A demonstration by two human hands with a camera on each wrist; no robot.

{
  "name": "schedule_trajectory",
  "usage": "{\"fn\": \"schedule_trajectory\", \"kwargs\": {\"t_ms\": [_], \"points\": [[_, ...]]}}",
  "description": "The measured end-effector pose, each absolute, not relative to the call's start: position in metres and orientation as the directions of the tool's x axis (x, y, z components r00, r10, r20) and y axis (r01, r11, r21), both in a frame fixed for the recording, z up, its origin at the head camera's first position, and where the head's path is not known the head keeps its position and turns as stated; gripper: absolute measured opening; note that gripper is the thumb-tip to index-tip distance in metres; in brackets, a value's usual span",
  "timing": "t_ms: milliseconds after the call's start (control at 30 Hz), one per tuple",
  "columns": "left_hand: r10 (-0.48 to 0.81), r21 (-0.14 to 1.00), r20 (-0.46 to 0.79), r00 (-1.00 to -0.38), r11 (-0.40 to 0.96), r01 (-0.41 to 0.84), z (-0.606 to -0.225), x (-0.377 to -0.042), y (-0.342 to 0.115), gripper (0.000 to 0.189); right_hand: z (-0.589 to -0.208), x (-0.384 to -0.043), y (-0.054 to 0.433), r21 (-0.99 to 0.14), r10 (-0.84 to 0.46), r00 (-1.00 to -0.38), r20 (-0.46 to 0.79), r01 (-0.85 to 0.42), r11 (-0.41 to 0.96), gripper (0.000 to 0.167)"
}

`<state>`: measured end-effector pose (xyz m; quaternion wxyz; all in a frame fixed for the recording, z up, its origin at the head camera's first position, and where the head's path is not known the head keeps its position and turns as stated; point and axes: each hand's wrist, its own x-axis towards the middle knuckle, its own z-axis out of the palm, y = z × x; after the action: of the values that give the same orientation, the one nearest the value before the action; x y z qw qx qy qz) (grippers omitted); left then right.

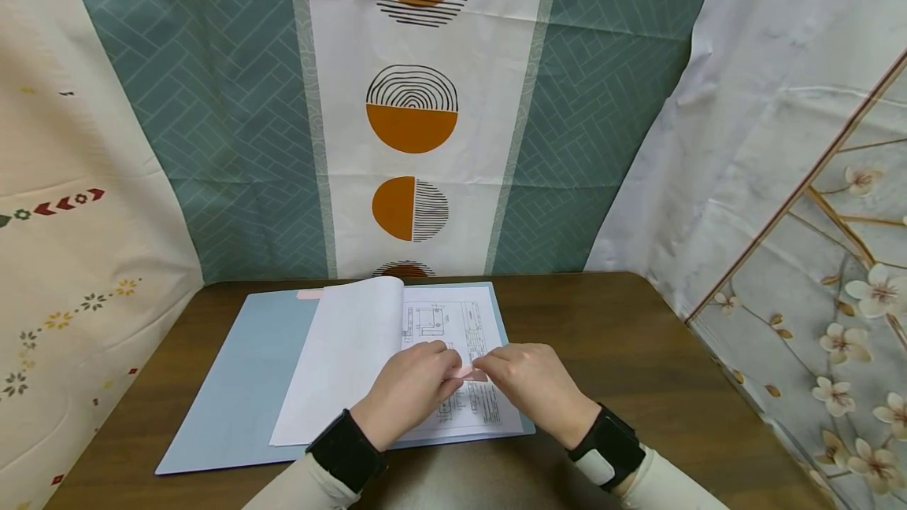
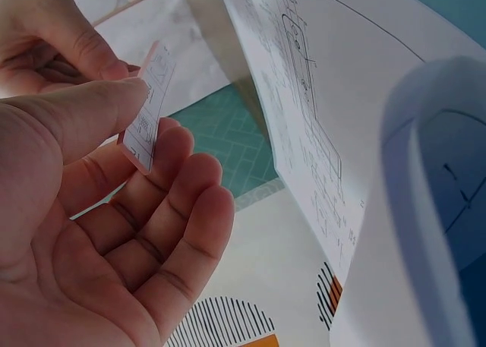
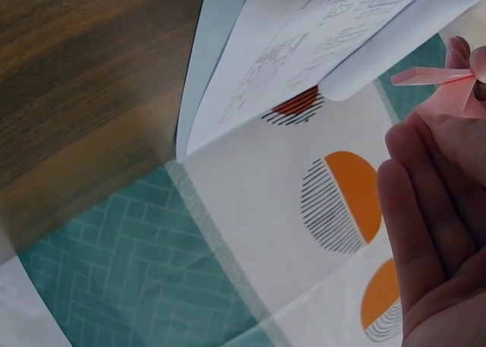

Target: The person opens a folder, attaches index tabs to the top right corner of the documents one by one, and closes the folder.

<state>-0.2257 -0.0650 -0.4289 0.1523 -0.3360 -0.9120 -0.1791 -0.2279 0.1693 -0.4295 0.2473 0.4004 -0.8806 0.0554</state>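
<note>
Both hands meet over the right-hand page of an opened paper document [image 1: 453, 321] printed with technical drawings. My left hand [image 1: 411, 384] pinches a small pink sticky-note pad [image 2: 149, 111] between thumb and index finger; its other fingers curl loosely beneath. In the left wrist view, thin lines show across the pad's face. The right hand [image 1: 542, 388] pinches a pink paper slip [image 3: 454, 98] right beside the left fingertips. Fingers partly hide where slip and pad meet. The document lies in a light blue folder [image 1: 234, 384], its turned pages [image 1: 347, 360] curling up near the spine.
A pink tab [image 1: 309, 294] shows at the folder's top edge, left of the turned pages. The folder lies on a dark brown wooden table [image 1: 602, 321]. Patterned cloths [image 1: 609, 101] hang behind the table and at both sides.
</note>
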Motion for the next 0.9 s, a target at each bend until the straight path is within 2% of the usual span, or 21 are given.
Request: {"fn": "schedule_trajectory", "kwargs": {"t_ms": [567, 900], "points": [[0.546, 0.244, 0.391, -0.741, 0.715, 0.656, -0.4288, -0.2256, -0.0636, 0.018, -0.4289, -0.228, 0.1649, 0.117, -0.657, -0.518, 0.548, -0.73, 0.674, 0.032], [0.559, 0.228, 0.413, -0.719, 0.7, 0.676, -0.4316, -0.2257, -0.0639, 0.017, -0.4278, -0.2287, 0.1639, 0.054, -0.621, -0.547, 0.561, -0.725, 0.687, 0.031]]}}
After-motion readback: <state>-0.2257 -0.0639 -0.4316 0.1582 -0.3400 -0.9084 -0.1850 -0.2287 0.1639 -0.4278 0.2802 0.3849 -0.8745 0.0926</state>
